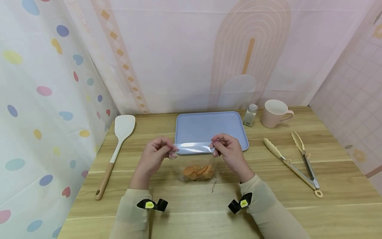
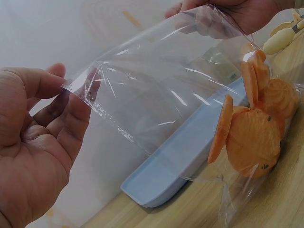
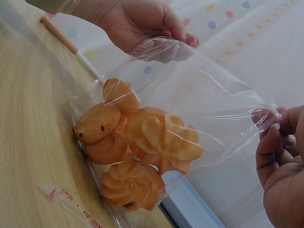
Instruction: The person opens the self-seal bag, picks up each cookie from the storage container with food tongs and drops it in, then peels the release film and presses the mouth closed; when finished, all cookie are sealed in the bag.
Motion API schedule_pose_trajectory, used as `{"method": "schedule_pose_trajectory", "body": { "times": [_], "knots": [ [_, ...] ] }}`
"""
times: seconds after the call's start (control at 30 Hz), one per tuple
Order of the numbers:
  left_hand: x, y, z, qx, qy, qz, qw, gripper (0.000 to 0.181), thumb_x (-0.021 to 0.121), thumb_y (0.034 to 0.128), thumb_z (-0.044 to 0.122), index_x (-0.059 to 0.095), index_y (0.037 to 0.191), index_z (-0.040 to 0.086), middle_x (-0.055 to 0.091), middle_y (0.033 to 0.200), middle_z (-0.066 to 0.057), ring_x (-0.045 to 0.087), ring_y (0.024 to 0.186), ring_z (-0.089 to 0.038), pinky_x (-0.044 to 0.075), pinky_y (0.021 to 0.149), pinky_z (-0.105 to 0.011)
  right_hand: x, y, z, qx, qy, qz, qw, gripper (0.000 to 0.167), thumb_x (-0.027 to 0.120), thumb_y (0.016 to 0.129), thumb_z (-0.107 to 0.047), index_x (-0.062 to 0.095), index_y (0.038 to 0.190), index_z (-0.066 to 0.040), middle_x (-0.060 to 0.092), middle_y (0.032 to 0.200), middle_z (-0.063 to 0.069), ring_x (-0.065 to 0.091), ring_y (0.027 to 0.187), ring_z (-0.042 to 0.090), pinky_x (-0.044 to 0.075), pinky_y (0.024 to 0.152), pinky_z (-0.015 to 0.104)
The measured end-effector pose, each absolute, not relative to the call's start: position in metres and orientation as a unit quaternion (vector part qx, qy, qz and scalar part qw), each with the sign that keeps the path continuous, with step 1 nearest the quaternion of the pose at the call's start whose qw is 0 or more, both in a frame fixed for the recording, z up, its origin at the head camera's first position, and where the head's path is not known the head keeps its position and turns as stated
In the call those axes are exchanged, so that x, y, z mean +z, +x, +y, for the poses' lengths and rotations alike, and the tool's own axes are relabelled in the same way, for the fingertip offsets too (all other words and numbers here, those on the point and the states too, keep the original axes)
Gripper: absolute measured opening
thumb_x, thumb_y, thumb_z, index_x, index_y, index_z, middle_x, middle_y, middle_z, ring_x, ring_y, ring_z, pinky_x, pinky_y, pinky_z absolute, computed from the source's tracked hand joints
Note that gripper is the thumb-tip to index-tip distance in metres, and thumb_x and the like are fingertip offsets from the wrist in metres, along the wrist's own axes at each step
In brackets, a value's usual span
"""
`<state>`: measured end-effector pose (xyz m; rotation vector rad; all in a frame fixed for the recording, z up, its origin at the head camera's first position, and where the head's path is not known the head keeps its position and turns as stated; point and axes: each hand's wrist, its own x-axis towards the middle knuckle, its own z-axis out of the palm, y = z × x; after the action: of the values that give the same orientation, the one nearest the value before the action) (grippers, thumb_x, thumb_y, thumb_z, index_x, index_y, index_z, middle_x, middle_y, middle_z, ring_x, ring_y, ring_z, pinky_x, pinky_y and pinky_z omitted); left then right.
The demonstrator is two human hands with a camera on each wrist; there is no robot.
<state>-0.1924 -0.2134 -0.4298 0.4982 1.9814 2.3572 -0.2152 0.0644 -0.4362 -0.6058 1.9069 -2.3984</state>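
Observation:
A clear plastic bag [image 1: 194,148] hangs between both hands, its upper edge stretched taut. My left hand [image 1: 153,156] pinches one top corner between thumb and fingers. The opposite corner is pinched by my right hand [image 1: 229,152]. Several orange-brown cookies [image 1: 197,172] lie at the bottom of the bag. In the right wrist view, swirl-shaped cookies [image 3: 133,186] show beside flatter round cookies [image 3: 99,124] with dark specks. A clear strip with red lettering [image 3: 71,204] is near the bag's lower end. Behind the bag stands a blue tray [image 1: 209,127].
To the left lies a white spatula [image 1: 124,127] with a wooden handle. A small shaker jar [image 1: 250,115] and a pink mug [image 1: 272,114] stand at the back right. Open tongs [image 1: 298,167] rest on the wooden table [image 1: 191,215] at the right. Cloth curtains [image 1: 167,59] enclose the table.

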Motion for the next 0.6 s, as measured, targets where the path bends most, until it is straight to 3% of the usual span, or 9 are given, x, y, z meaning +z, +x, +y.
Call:
{"method": "schedule_pose_trajectory", "body": {
  "times": [0.23,0.6],
  "knots": [
    [-0.4291,-0.1914,-0.2136,0.764,0.177,0.621,0.016,0.017,0.049,0.0972,-0.003,0.059,0.085,0.004,0.069,0.085,-0.007,0.068,0.069,-0.017,0.056,0.065,-0.029,-0.4371,-0.2152,0.064,-0.76,-0.193,0.621,0.0,0.018,0.057,0.095,-0.001,0.055,0.098,0.016,0.065,0.082,0.025,0.056,0.054,0.012,0.052,0.054,0.025],
    [-0.4299,-0.1905,-0.2118,0.767,0.219,0.603,0.001,0.025,0.04,0.0901,-0.015,0.057,0.077,-0.002,0.068,0.079,-0.009,0.069,0.07,-0.02,0.056,0.065,-0.03,-0.4366,-0.2133,0.0641,-0.755,-0.205,0.623,0.005,0.015,0.056,0.096,-0.004,0.058,0.095,0.012,0.067,0.083,0.017,0.057,0.059,0.013,0.052,0.057,0.026]
  ]
}}
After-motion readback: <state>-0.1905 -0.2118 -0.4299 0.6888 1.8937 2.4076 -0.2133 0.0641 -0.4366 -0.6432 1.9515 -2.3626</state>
